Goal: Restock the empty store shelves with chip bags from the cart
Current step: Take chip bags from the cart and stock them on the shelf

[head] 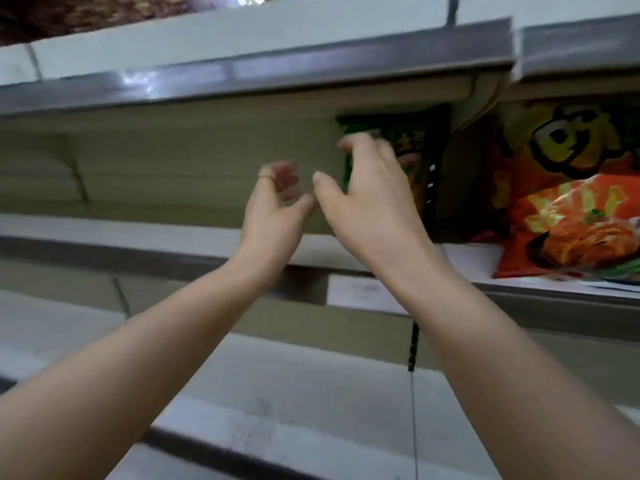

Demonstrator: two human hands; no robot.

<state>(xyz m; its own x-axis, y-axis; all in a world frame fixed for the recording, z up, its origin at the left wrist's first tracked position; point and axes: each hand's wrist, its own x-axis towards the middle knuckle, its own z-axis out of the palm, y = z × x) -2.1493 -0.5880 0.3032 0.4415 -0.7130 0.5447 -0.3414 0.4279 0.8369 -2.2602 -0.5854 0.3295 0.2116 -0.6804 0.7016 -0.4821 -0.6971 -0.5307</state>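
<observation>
A green chip bag (417, 142) stands upright at the right-hand end of the middle shelf (156, 228). Its long axis runs top to bottom, its printed face is turned out toward the aisle, and its top edge sits just under the metal-edged shelf above (242, 76). The right hand (374, 206) reaches in at the bag's left edge. Its fingers (360, 147) are bent over the upper left corner of the pack while the thumb (322, 185) juts out to the left, off the bag. Motion blur smears the fingertips, so they seem to touch the front of the bag, but whether they actually pinch it cannot be told. The left hand (273, 216) is raised just beside the right hand, thumb tip close to the right thumb. Its fingers are loosely curled and slightly apart, holding nothing, and a thin ring (266, 177) sits on one finger. In the next bay to the right, past the upright divider, a tall orange bag (561, 140) stands behind a second orange bag (575, 223) that leans forward at the shelf's lip. A white price label (363, 291) is fixed to the middle shelf's front rail below the right wrist. A pale lower shelf (311, 393) runs beneath both forearms.
</observation>
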